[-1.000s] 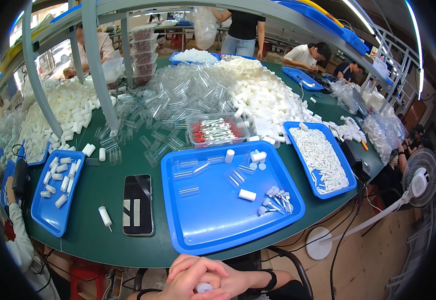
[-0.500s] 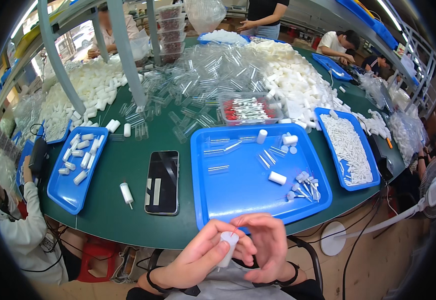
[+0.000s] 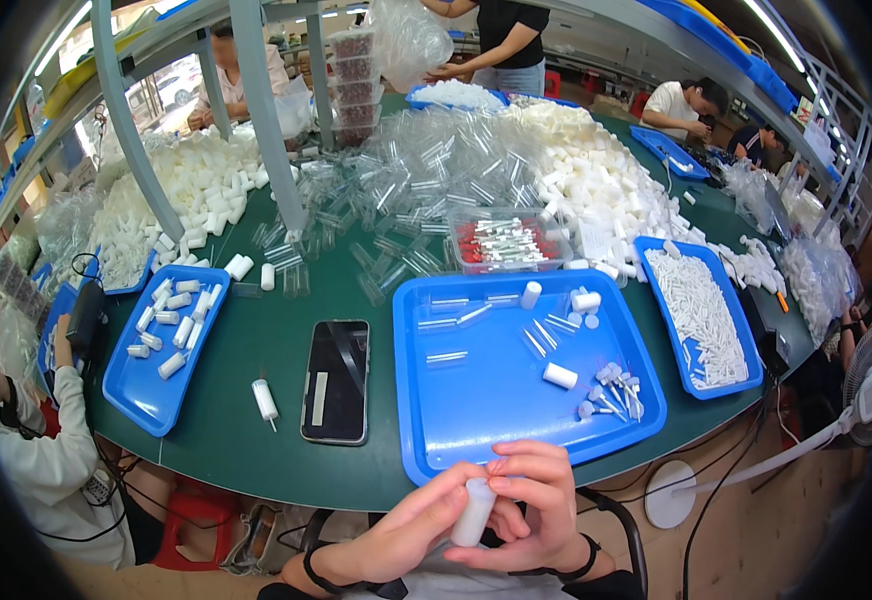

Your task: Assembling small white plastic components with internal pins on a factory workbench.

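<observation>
At the near edge of the big blue tray (image 3: 486, 420), a small white plastic cylinder (image 3: 473, 512) stands nearly upright between my two hands. My left hand (image 3: 401, 535) is closed on its left side. My right hand (image 3: 544, 510) curls round the other side, fingertips at the top end and thumb near the bottom. A thin red wire at its top hardly shows now. Inside the tray lie clear tubes (image 3: 446, 357), a loose white cylinder (image 3: 559, 375) and a cluster of thin white stems with round caps (image 3: 611, 392). A similar cylinder with a thin tip (image 3: 265, 401) lies on the table.
Left of the tray lies a phone (image 3: 337, 375); beyond it, a blue tray (image 3: 146, 405) with white cylinders. Another tray (image 3: 701, 320) holds small white pieces. A box of red-and-white parts (image 3: 509, 240) fronts piled clear tubes (image 3: 436, 160). Grey posts (image 3: 266, 120) rise from the table. Co-workers surround it.
My right hand has come in from beside the cylinder to close round it, fingertips now at its top. The cylinder has shifted slightly right and down. The view has tilted a little.
</observation>
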A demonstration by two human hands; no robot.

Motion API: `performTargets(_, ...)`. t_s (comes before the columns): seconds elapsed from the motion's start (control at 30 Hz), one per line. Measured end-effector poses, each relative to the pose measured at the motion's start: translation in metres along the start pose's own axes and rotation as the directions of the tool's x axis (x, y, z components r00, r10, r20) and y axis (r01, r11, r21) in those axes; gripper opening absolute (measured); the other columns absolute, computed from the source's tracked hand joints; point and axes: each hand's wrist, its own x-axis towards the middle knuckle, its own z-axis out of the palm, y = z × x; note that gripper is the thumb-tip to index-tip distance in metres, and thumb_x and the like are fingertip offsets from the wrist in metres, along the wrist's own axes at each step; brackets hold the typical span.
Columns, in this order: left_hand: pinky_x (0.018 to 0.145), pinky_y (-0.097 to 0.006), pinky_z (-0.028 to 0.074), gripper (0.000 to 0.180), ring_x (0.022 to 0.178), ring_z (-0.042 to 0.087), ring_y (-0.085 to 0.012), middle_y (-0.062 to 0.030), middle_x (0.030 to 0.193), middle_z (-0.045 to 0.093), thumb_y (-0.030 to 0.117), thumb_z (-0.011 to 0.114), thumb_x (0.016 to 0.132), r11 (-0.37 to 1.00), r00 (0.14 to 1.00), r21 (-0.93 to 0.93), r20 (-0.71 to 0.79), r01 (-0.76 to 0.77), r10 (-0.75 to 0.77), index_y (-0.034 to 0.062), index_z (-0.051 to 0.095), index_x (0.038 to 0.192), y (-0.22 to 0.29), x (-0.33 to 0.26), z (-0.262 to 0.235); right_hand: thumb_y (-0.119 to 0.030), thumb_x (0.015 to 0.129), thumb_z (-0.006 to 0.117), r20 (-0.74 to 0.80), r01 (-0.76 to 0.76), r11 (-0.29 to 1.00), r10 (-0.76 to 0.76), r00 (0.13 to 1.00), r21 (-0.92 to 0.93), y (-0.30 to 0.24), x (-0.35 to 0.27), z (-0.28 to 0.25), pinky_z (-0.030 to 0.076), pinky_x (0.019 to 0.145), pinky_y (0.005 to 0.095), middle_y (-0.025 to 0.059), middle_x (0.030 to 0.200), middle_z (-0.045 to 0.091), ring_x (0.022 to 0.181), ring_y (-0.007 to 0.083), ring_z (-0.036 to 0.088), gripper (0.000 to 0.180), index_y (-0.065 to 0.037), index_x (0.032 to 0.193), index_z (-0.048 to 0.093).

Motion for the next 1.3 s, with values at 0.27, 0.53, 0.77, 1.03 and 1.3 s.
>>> performTargets(0.27,0.079,-0.034,0.043,0.05,0.081,0.054,-0.0237,-0.008,0.071,0.051,0.037,0.018,0.101,0.984,0.975,-0.087,-0.143,0.158,-0.169,0.0047,0.049,0.079,0.002,0.005,0.017,-0.024,0.056,0.09,0.016,0.014,0.998,-0.014,1.0,-0.055,-0.004,0.0,-0.003,0.052,0.077,0.0358,0.0122,0.101,0.057,0.088,0.0251,0.059,0.067,-0.001,0.109,0.056)
performTargets(0.53,0.072,-0.03,0.041,0.045,0.068,0.048,-0.0195,-0.0048,0.063,0.044,0.034,0.026,0.099,0.971,0.987,-0.231,-0.136,0.054,-0.087,0.0094,0.039,0.064,-0.007,0.006,0.008,-0.011,0.064,0.078,-0.038,0.095,0.993,-0.098,0.994,-0.075,-0.011,0.001,0.004,0.049,0.081,0.039,0.019,0.105,0.058,0.095,0.0341,0.058,0.05,0.008,0.106,0.059)
performTargets(0.77,0.078,-0.031,0.044,0.032,0.073,0.053,-0.0198,-0.0085,0.07,0.053,0.032,0.033,0.1,0.971,0.999,-0.237,-0.032,0.019,-0.027,0.0055,0.046,0.088,-0.005,0.006,0.002,-0.011,0.063,0.081,-0.023,0.024,1.0,-0.025,0.999,-0.01,-0.01,-0.001,0.003,0.048,0.08,0.0402,0.0171,0.105,0.057,0.093,0.0325,0.057,0.051,0.004,0.106,0.06)
performTargets(1.03,0.088,-0.03,0.044,0.028,0.097,0.056,-0.0152,-0.0107,0.103,0.057,0.024,0.038,0.101,0.996,0.982,0.091,-0.184,-0.011,0.028,0.0023,0.044,0.118,0.002,0.002,0.0,-0.025,0.051,0.092,-0.012,0.003,0.995,-0.004,1.0,-0.096,-0.004,-0.002,-0.005,0.05,0.082,0.0399,0.0137,0.111,0.052,0.098,0.029,0.056,0.082,-0.003,0.117,0.049)
performTargets(1.3,0.088,-0.029,0.043,0.04,0.096,0.056,-0.016,-0.0103,0.1,0.059,0.027,0.031,0.103,0.999,0.996,0.04,-0.091,0.029,-0.026,-0.0031,0.047,0.125,0.01,0.001,0.002,-0.03,0.051,0.092,-0.007,-0.084,0.986,0.086,0.996,0.146,0.003,-0.006,-0.002,0.047,0.089,0.0427,0.0157,0.112,0.053,0.105,0.0302,0.055,0.088,0.0,0.12,0.046)
